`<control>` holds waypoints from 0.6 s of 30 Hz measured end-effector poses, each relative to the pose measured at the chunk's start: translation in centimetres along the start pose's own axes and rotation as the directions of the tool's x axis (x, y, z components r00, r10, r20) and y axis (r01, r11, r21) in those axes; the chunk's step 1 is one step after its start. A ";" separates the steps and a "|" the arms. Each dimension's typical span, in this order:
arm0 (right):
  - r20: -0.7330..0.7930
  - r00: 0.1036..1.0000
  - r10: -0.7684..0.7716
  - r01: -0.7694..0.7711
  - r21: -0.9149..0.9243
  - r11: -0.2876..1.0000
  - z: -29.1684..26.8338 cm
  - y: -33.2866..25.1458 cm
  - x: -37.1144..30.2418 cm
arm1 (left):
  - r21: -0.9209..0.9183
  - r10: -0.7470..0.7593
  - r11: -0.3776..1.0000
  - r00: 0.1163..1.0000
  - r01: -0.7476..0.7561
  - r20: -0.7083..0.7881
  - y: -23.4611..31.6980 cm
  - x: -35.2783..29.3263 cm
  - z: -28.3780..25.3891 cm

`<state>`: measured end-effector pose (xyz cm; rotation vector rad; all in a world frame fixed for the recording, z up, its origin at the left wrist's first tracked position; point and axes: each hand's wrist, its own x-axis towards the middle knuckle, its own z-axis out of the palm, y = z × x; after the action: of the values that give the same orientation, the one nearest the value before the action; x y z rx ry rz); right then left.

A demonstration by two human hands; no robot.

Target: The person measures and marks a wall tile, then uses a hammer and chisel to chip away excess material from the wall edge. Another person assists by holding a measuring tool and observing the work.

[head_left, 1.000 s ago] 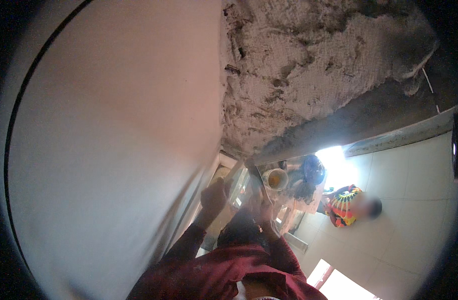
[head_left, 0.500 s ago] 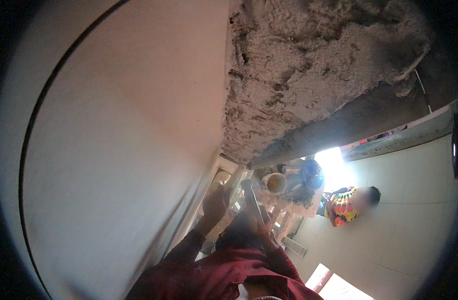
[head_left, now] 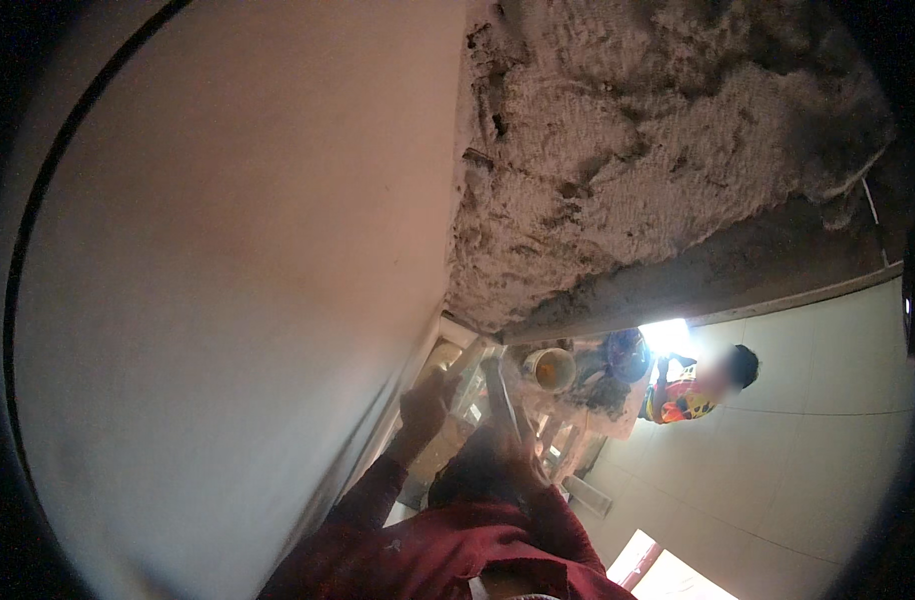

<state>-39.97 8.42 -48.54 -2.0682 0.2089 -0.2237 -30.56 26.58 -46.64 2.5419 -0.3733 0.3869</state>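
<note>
My left hand (head_left: 425, 402) is raised close to the foot of the smooth pale wall (head_left: 238, 280), its fingers curled. A pale strip shows beside the fingers, but I cannot tell whether it is held. To its right, my right hand (head_left: 526, 468) grips a long, narrow, pale flat tool (head_left: 502, 395) that points up and away. Its exact kind is not clear. Past the tool's tip is the corner where the smooth wall meets a rough, patchy mortar surface (head_left: 618, 170). Both forearms are in dark red sleeves.
A pale bucket (head_left: 551, 371) with something orange inside stands on a mortar-smeared platform (head_left: 606, 397). Next to it is a dark blue tub (head_left: 628, 355). A person in a bright patterned shirt (head_left: 686, 402) is at the right, before a bright opening. Light tiles (head_left: 778, 460) spread behind.
The view has shifted slightly. My left hand's fingers look more curled, and the tool in my right hand is turned more edge-on. The other person has moved a little upward in view.
</note>
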 end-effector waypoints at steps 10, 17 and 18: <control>0.143 0.989 0.026 -0.048 0.152 0.987 -0.3 -1.7 -5.5 | -0.083 -0.001 0.997 0.999 0.005 0.053 -2.5 -5.6 0.9; 0.148 0.989 0.002 -0.005 0.018 1.000 -3.2 -2.9 -3.9 | -0.112 0.013 0.994 0.999 -0.008 0.044 -1.9 -4.4 3.3; 0.154 0.984 0.092 -0.106 0.083 0.991 -3.4 -1.0 -4.8 | -0.090 0.025 0.996 0.998 -0.020 0.050 -0.8 -4.4 3.3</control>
<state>-45.42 7.21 -46.44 -1.9686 0.2051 -0.0160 -33.75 26.27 -51.19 2.4661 -0.4295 0.3071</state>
